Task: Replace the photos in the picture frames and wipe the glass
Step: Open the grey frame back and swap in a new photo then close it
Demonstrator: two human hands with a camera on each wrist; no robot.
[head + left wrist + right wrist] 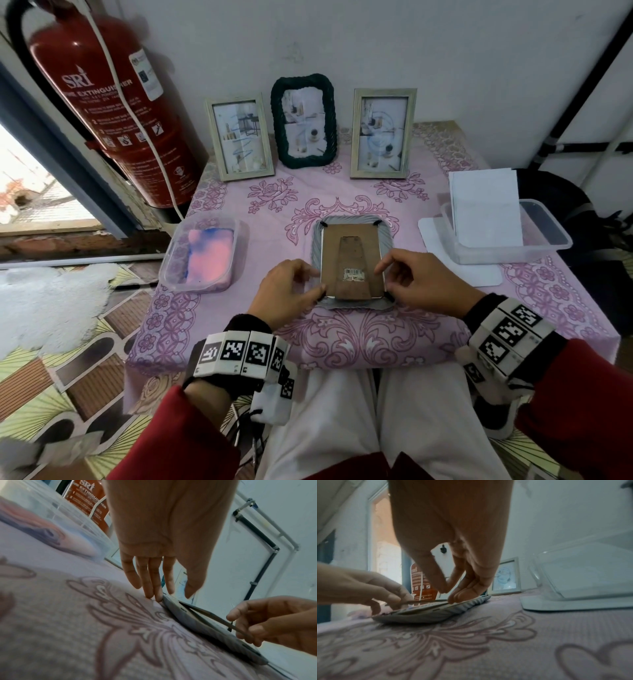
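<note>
A grey rope-edged picture frame (352,220) lies face down on the pink tablecloth, its brown backing board (342,243) with a barcode sticker facing up. My left hand (315,281) rests its fairly straight fingertips (158,597) against the frame's left rim, thumb hovering above. My right hand (383,279) pinches the board's right edge. In the left wrist view the board (205,614) is tilted up off the frame (197,623) on the side of the right hand (247,628). The right wrist view shows the thin board (423,601) above the frame (471,604). The frame's glass and photo are hidden.
Three frames stand at the back by the wall: a pale one (239,137), a dark green one (303,123), another pale one (382,133). A clear tub (171,246) holds a pink-blue cloth; a tub (548,229) at right holds white sheets (486,205). A fire extinguisher (113,102) stands left.
</note>
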